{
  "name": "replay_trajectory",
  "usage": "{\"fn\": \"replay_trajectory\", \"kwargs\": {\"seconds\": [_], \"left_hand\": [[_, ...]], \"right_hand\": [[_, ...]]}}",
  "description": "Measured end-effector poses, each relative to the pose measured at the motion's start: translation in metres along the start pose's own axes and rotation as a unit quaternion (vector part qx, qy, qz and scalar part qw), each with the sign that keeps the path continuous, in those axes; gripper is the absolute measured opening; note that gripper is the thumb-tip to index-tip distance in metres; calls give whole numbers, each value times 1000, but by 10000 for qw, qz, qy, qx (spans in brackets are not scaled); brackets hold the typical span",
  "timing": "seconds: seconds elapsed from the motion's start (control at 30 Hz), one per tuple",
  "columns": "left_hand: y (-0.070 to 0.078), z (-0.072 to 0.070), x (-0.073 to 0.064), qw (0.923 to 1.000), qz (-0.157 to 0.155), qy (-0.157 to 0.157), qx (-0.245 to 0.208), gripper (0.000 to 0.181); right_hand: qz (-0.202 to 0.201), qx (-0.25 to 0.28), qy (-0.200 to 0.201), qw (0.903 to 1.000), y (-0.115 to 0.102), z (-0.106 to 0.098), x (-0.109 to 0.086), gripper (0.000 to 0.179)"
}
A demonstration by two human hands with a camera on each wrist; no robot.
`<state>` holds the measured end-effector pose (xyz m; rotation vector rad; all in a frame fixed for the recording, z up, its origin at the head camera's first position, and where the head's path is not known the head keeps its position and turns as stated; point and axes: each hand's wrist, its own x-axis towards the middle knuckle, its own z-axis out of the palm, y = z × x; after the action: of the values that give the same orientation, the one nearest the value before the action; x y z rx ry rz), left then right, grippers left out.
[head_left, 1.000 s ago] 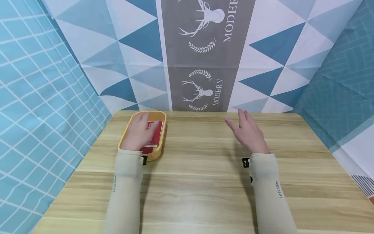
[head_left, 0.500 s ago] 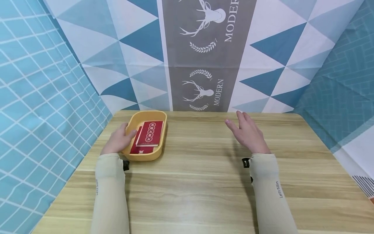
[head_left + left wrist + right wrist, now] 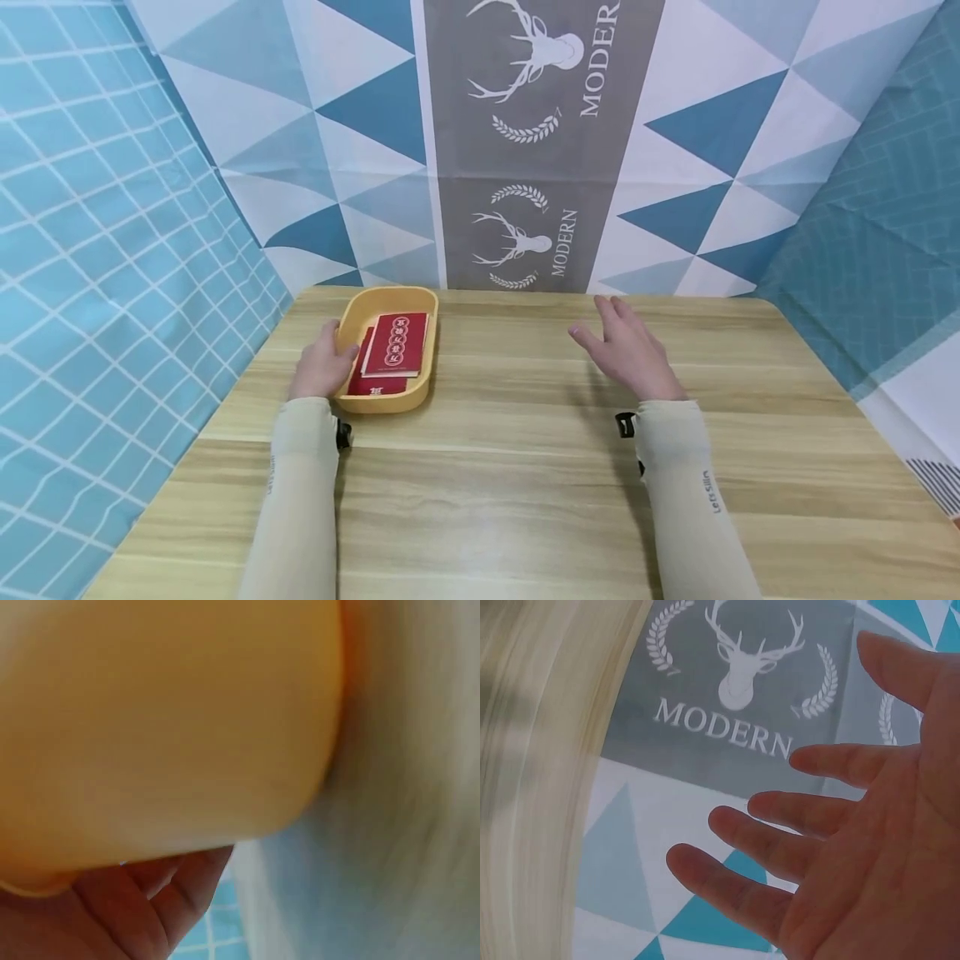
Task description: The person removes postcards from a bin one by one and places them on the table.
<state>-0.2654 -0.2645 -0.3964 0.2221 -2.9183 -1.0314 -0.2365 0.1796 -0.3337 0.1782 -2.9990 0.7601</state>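
Observation:
A yellow oblong tray point(image 3: 386, 405) stands on the table at the back left. My left hand point(image 3: 321, 367) grips its left side, the thumb over the rim and the fingers outside. In the left wrist view, the tray's yellow wall point(image 3: 172, 735) fills much of the frame, with curled fingers point(image 3: 191, 889) against its outer side. Inside the tray lie flat red paper packets with a pale ring print; the upper one point(image 3: 396, 343) overlaps the lower one point(image 3: 375, 386). My right hand point(image 3: 628, 354) hovers over the table at right, fingers spread and holding nothing.
The wood-grain table point(image 3: 487, 483) runs back to a patterned cloth wall point(image 3: 517, 150). A blue grid-patterned cloth point(image 3: 112, 250) hangs along the left side, and a teal one point(image 3: 885, 208) along the right. Black straps point(image 3: 626, 425) circle the wrists.
My left hand has gone from above the tray to its left side and taken hold of it. The tray has shifted slightly rightward. The right hand has barely moved; the head view has shifted slightly.

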Motion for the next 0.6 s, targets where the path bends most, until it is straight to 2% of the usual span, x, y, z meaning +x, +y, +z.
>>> {"fn": "replay_trajectory", "kwargs": {"seconds": [0.17, 0.3, 0.4, 0.5, 0.6], "left_hand": [[12, 14, 1, 10000, -65, 44, -13, 60], [25, 23, 1, 9999, -5, 66, 82, 59], [34, 29, 0, 9998, -12, 83, 185, 60], [41, 34, -2, 9997, -135, 95, 188, 59], [44, 37, -3, 9990, -161, 194, 373, 56]], "right_hand": [[-488, -234, 20, 9985, -16, 16, 3, 78], [-1124, -424, 198, 9926, -43, 33, 1, 70], [-1843, -584, 292, 9807, -65, 53, -3, 61], [-2570, -608, 200, 9643, -84, 76, -4, 52], [-2972, -447, 25, 9538, -102, 96, 0, 43]]}}
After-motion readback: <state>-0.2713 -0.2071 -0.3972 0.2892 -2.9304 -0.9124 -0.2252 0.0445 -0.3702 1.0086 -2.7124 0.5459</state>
